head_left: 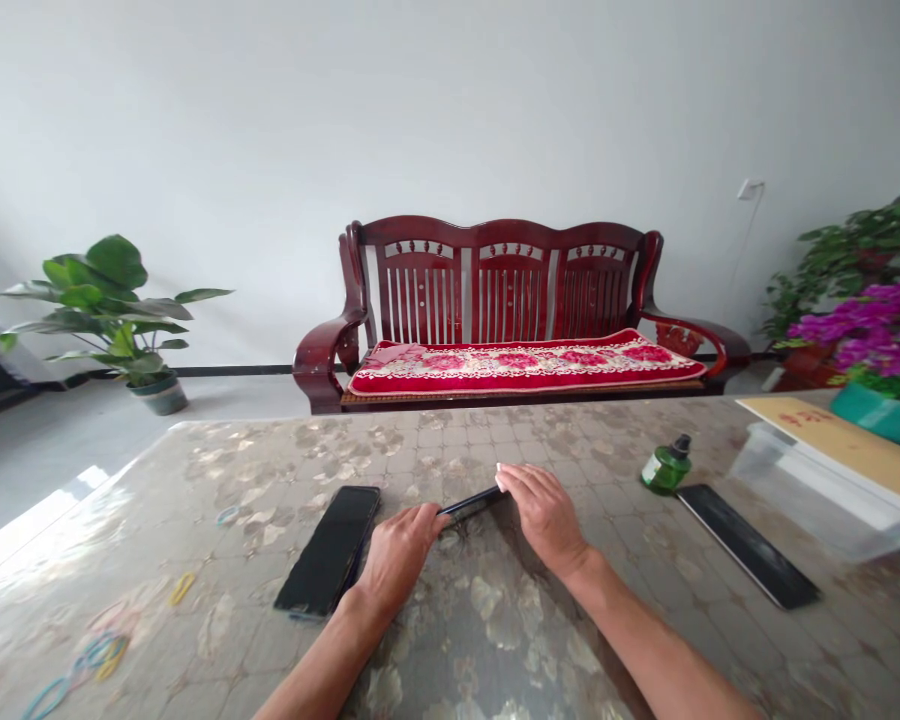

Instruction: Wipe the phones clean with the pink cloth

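A slim black pen (471, 500) is held between my two hands, slightly above the table and tilted up to the right. My left hand (397, 550) pinches its lower left end between thumb and fingers. At the upper right end, my right hand (544, 515) is closed around the tip, and a small white spot shows at its fingertips. Just left of my left hand, a black smartphone (328, 550) lies face up on the patterned tablecloth (480, 610).
Several coloured elastic bands (90, 660) lie at the left. On the right are a green bottle (667, 465), a long flat black object (750, 545), and a clear plastic box (795, 490) topped by a tan envelope (847, 440). A wooden bench (506, 290) stands beyond the table.
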### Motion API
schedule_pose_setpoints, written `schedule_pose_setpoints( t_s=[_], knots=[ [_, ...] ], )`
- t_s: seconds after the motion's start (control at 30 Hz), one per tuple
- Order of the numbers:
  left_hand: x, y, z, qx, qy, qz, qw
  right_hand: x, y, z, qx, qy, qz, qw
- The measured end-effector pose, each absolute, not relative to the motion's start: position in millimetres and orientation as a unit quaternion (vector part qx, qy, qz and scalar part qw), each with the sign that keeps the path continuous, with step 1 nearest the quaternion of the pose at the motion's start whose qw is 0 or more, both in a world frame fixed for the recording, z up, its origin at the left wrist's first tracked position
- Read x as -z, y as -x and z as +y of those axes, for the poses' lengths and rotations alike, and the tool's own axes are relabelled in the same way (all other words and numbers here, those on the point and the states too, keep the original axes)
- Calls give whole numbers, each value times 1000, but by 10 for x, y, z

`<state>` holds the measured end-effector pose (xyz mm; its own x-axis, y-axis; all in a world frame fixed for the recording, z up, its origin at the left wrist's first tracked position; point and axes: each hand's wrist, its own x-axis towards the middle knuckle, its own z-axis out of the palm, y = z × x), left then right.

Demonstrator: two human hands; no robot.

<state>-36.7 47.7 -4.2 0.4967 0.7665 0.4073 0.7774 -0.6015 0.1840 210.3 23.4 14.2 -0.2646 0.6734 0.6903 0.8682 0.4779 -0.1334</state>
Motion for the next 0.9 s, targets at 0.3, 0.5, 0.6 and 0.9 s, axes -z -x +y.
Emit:
schedule_pose_setpoints(
  t_s=[0.3, 0.5, 0.6, 0.9],
  knots=[
    [34, 355, 461, 237, 862, -448, 7, -152, -1629, 165, 129, 433, -815, 364],
    [37, 352, 477, 208, 861, -464, 12, -100, -2011, 271, 139, 480, -780, 377],
    [33, 344, 481, 203, 856, -474, 12, -88, -2103, 313, 143, 500, -763, 384],
    [20, 316, 462, 218, 857, -466, 24, -111, -1518, 189, 129, 442, -805, 375]
  ],
)
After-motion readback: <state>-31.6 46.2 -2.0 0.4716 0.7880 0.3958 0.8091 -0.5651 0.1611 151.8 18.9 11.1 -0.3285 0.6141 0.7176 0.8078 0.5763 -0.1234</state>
